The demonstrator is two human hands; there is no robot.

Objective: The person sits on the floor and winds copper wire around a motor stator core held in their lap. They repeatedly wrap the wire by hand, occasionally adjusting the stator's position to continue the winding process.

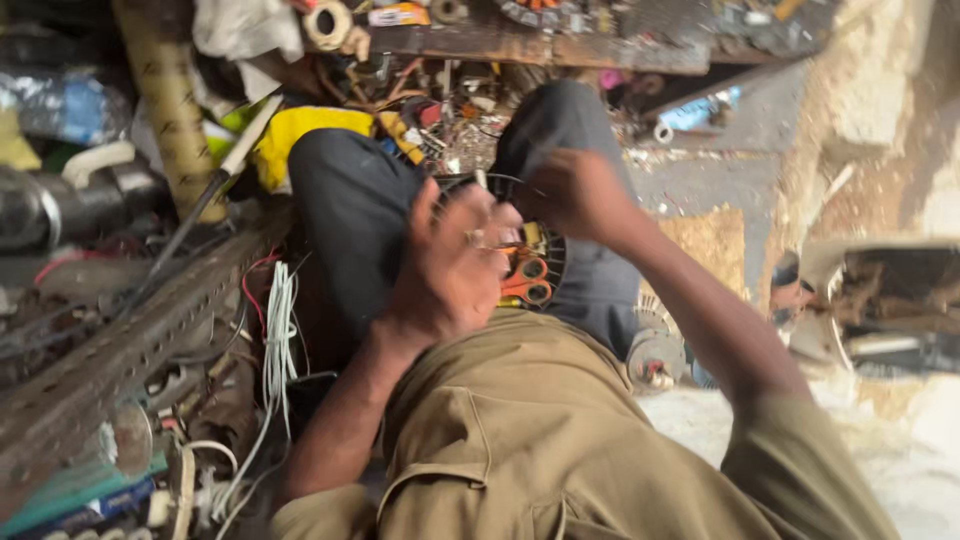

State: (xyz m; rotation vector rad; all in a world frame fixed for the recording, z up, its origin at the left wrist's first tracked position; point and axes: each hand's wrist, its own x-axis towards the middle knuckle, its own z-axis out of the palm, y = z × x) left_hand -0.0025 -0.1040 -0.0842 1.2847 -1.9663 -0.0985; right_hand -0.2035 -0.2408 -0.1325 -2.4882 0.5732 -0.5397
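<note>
A round motor winding (pixel 548 262) with a dark rim and copper coils rests between my raised knees in dark trousers. My left hand (pixel 450 268) curls over its near side, with something small and shiny at the fingertips; motion blur hides the detail. At the winding's top rim, my right hand (pixel 573 195) has its fingers closed. Orange-handled scissors (pixel 527 281) lie just below the hands against the winding.
A perforated metal angle bar (pixel 130 335) and a bundle of white wires (pixel 278 330) lie at the left. A cluttered wooden shelf (pixel 540 45) runs along the top. A small fan rotor (pixel 655 355) sits at my right hip, beside a dusty floor (pixel 900 440).
</note>
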